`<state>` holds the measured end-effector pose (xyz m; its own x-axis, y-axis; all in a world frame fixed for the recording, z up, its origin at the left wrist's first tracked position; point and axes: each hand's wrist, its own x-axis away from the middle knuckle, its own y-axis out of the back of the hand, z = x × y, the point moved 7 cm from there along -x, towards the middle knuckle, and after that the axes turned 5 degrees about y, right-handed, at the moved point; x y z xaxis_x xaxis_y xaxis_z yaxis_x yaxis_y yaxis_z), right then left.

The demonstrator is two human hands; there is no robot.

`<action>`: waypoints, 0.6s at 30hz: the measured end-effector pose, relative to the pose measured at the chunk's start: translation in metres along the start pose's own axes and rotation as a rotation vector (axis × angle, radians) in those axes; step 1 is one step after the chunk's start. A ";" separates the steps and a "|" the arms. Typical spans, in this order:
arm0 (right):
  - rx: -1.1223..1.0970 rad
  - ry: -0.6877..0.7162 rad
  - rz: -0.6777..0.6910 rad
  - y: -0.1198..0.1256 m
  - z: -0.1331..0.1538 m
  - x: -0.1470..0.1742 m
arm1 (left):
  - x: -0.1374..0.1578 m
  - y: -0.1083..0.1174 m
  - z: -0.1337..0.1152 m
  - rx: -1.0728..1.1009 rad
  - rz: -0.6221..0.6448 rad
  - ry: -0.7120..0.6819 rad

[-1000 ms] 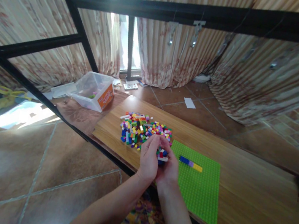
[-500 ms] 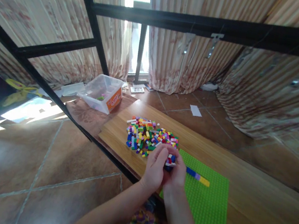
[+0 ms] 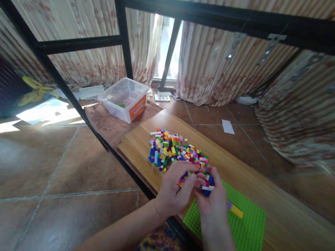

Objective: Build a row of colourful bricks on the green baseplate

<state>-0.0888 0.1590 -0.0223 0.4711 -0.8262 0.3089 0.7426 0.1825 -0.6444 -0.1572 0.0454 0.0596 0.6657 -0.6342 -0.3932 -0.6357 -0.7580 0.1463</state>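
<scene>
My right hand (image 3: 216, 197) is curled around a small handful of toy bricks (image 3: 207, 186), with blue, red, white and green pieces showing in the palm. Beside it, my left hand (image 3: 174, 187) has its fingers bent and its thumb apart, close to the right fingertips. Coloured bricks show through the gap between left thumb and fingers. Just beyond both hands lies a heap of mixed toy bricks (image 3: 166, 147). Under my right wrist is a green studded baseplate (image 3: 243, 238), bearing a row of bricks whose yellow end (image 3: 237, 212) shows; my right hand hides the rest.
The wooden tabletop (image 3: 291, 234) carries the heap and baseplate. A clear plastic box (image 3: 114, 107) with an orange label stands beyond its far left end. A black metal frame (image 3: 74, 102) crosses on the left and overhead. Papers (image 3: 228, 126) lie on the tiled floor.
My hands, cupped together before, have come slightly apart, and the left thumb has lifted off. The view has shifted a little, and my right hand now covers the blue part of the row.
</scene>
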 end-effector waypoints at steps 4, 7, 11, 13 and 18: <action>0.527 0.388 -0.058 -0.014 0.025 -0.025 | 0.010 0.028 0.032 -0.426 -0.088 -0.021; 1.051 0.726 0.138 -0.049 0.026 -0.031 | 0.019 0.024 0.047 -0.687 0.000 -0.056; 1.379 0.964 0.468 -0.075 0.002 -0.027 | 0.025 0.013 0.058 -0.891 0.056 0.003; 1.441 1.000 0.560 -0.077 -0.009 -0.026 | 0.025 0.009 0.062 -0.950 0.068 0.054; 1.476 1.046 0.642 -0.073 -0.017 -0.025 | 0.019 0.007 0.068 -1.007 0.081 0.138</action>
<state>-0.1630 0.1570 0.0050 0.7839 -0.3019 -0.5425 0.6194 0.3206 0.7166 -0.1759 0.0383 -0.0088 0.7153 -0.6529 -0.2491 -0.0988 -0.4475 0.8888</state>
